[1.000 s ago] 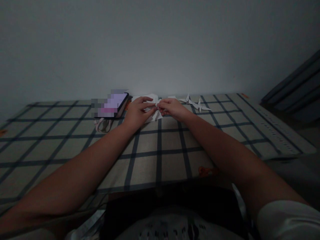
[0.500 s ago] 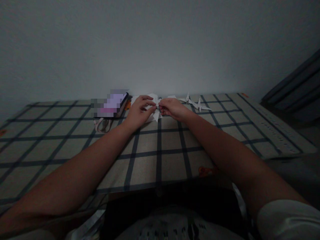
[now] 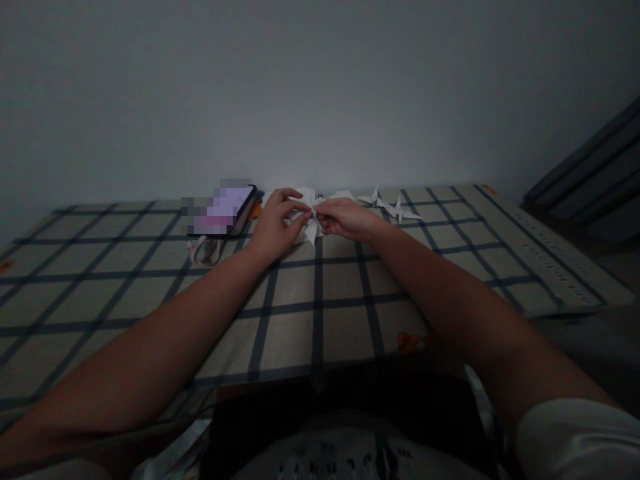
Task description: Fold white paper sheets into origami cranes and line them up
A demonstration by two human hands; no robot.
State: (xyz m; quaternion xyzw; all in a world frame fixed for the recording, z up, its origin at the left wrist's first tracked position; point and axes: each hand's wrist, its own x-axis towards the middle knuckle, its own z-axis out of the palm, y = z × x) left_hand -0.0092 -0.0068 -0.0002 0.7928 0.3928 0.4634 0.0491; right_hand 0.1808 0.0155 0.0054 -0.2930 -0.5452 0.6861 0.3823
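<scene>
A small piece of folded white paper (image 3: 311,232) is pinched between my two hands above the table, one pointed end hanging down toward me. My left hand (image 3: 280,220) grips it from the left with thumb and fingertips. From the right, my right hand (image 3: 345,218) holds it with thumb and forefinger, the other fingers curled in. The folds between the fingertips are partly hidden. Behind and under my left hand lie white paper sheets (image 3: 303,194). To the right of my right hand sit folded paper cranes (image 3: 399,211).
A phone (image 3: 227,208) with a lit, partly blurred screen leans on a stand at the left, a pale strap or cable (image 3: 205,250) below it. The checked tablecloth (image 3: 290,333) covers the table up to the wall (image 3: 320,93). Dark drapery (image 3: 595,173) hangs at the far right.
Both hands have shifted very slightly, with the fingertips still on the folded paper. Its hanging point has moved a little to the left and down.
</scene>
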